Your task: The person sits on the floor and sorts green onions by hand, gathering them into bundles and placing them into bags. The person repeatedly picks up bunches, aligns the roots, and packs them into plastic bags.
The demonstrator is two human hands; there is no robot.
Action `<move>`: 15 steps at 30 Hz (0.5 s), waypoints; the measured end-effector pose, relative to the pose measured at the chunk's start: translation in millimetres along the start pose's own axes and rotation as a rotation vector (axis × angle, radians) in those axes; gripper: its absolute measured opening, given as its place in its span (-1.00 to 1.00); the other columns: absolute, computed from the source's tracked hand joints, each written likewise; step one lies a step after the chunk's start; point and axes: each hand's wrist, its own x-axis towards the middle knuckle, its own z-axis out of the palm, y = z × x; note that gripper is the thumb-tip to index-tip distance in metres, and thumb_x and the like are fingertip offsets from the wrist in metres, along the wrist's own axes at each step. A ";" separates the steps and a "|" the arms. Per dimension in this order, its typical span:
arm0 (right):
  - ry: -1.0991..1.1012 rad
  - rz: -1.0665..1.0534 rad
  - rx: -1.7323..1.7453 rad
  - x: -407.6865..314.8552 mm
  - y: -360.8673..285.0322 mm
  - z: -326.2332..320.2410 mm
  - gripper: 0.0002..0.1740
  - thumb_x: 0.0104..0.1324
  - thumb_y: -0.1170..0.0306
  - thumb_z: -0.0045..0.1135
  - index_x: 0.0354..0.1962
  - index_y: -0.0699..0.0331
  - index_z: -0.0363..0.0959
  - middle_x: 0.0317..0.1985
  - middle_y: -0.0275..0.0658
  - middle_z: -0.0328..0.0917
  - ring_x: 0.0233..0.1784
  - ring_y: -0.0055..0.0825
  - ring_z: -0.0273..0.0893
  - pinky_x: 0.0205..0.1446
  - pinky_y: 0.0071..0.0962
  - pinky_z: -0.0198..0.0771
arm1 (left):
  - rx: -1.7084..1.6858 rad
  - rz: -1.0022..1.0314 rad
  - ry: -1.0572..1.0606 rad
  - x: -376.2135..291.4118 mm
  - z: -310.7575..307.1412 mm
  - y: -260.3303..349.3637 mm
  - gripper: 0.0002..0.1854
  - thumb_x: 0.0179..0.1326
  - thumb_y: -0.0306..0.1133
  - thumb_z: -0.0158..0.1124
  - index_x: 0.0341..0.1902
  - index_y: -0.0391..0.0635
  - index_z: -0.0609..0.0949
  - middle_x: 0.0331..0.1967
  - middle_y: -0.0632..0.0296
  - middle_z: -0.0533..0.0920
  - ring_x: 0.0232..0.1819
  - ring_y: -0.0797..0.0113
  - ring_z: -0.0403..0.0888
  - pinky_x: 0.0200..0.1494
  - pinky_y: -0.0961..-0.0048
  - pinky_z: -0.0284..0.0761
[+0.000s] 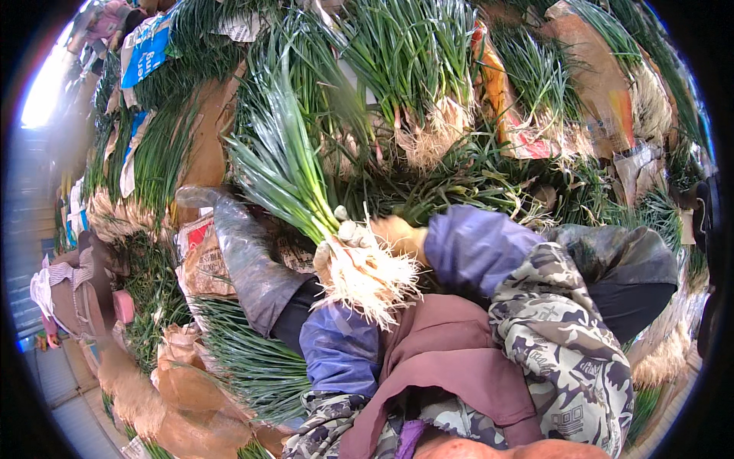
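Observation:
A bunch of leafy green alliums (304, 189), pale reddish at the stem bases, leans up and to the left in front of my lap. My left hand (348, 234), in a whitish glove, grips it just above the roots. The long white roots (373, 275) fan out below that hand, towards my body. My right hand (398, 235) looks bare and is blurred; it is beside the root end, its fingertips partly hidden by roots. Whether it pinches any roots cannot be made out. Loose green leaves (470, 178) lie piled beyond both hands.
Rooted allium bunches (424, 86) stand in front of me. More bunches (252, 356) lie at my left, near brown paper sacks (206, 264). An orange-and-red sack (496, 86) is at the upper right. My boots (241, 246) flank the work. A person (106, 23) is at the far upper left.

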 end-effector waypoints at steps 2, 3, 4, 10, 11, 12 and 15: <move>-0.186 0.055 0.163 -18.7 12.5 9.9 -0.46 0.15 0.23 0.07 0.08 0.21 0.29 -0.09 -0.03 0.46 -0.05 -0.22 0.52 -0.08 -0.18 0.45 | 0.061 -0.019 -0.011 3.6 -1.2 -0.6 -0.38 0.11 -0.29 0.16 0.23 -0.21 0.23 -0.28 0.21 0.44 -0.24 0.34 0.36 -0.13 0.35 0.41; -0.179 0.054 0.233 -23.1 24.7 8.5 -0.36 0.10 0.18 0.16 0.13 0.19 0.27 -0.04 -0.03 0.45 0.02 -0.24 0.48 0.01 -0.18 0.42 | 0.138 -0.034 -0.003 6.7 -6.1 -0.7 -0.39 0.11 -0.28 0.16 0.22 -0.20 0.25 -0.28 0.20 0.46 -0.24 0.33 0.39 -0.11 0.33 0.42; -0.218 0.059 0.604 -11.5 56.9 30.2 -0.25 0.04 0.14 0.25 0.17 0.19 0.23 0.03 -0.04 0.43 0.09 -0.26 0.43 0.11 -0.22 0.34 | 0.205 -0.050 -0.014 10.5 -9.3 -3.7 -0.40 0.11 -0.28 0.16 0.22 -0.20 0.26 -0.28 0.18 0.47 -0.23 0.31 0.42 -0.09 0.31 0.43; 0.453 0.533 1.170 25.8 106.7 -59.2 -0.74 0.18 0.42 0.11 -0.18 0.34 0.53 -0.30 -0.20 0.56 -0.20 -0.49 0.50 -0.11 -0.48 0.41 | 0.360 -0.042 0.331 8.5 -17.5 -3.1 -0.39 0.03 -0.34 0.21 0.22 -0.16 0.33 -0.21 0.08 0.51 -0.23 0.20 0.53 -0.12 0.21 0.54; 0.572 0.545 0.858 33.6 106.2 -73.4 -0.72 0.16 0.39 0.06 -0.19 0.36 0.52 -0.29 -0.14 0.58 -0.16 -0.42 0.52 -0.06 -0.46 0.39 | 0.377 -0.040 0.333 10.7 -12.7 -4.0 -0.39 0.04 -0.34 0.21 0.23 -0.15 0.32 -0.22 0.10 0.50 -0.22 0.19 0.52 -0.10 0.18 0.53; 0.593 0.574 0.806 48.4 122.9 -54.8 -0.69 0.15 0.34 0.09 -0.20 0.35 0.52 -0.26 -0.10 0.58 -0.13 -0.37 0.53 -0.03 -0.45 0.38 | 0.331 -0.055 0.310 15.5 -13.3 -9.3 -0.38 0.05 -0.35 0.21 0.24 -0.15 0.31 -0.22 0.11 0.50 -0.22 0.19 0.52 -0.09 0.16 0.52; 0.482 0.745 0.697 69.4 135.7 -37.9 -0.57 0.10 0.18 0.18 -0.14 0.27 0.51 -0.19 -0.05 0.58 -0.11 -0.28 0.54 0.03 -0.41 0.34 | 0.328 -0.059 0.264 17.1 -16.8 -10.1 -0.29 0.04 -0.31 0.23 0.30 -0.15 0.24 -0.18 0.13 0.50 -0.20 0.22 0.51 -0.07 0.21 0.50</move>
